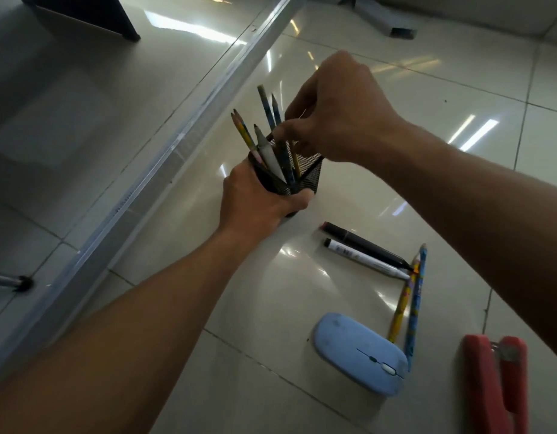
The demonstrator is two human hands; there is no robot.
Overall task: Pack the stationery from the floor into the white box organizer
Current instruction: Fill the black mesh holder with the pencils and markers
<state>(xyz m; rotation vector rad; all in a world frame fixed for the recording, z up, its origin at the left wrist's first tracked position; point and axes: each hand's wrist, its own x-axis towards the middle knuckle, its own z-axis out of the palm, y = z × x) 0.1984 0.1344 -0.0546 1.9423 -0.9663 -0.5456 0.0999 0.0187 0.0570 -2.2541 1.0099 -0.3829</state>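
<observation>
The left hand (pixel 255 198) is wrapped around a black mesh pen cup (pixel 305 173), while the right hand (pixel 336 111) pinches the pencils (pixel 268 111) standing in it. On the tiles nearby lie two markers (pixel 365 252), two pencils (pixel 412 299), a blue mouse (pixel 355 349) and a red stapler (pixel 490 380).

My left hand (pixel 255 198) covers most of the black mesh cup (pixel 305 173), so I can't see its bottom. The red stapler (pixel 490 386) is cut off at the bottom edge
</observation>
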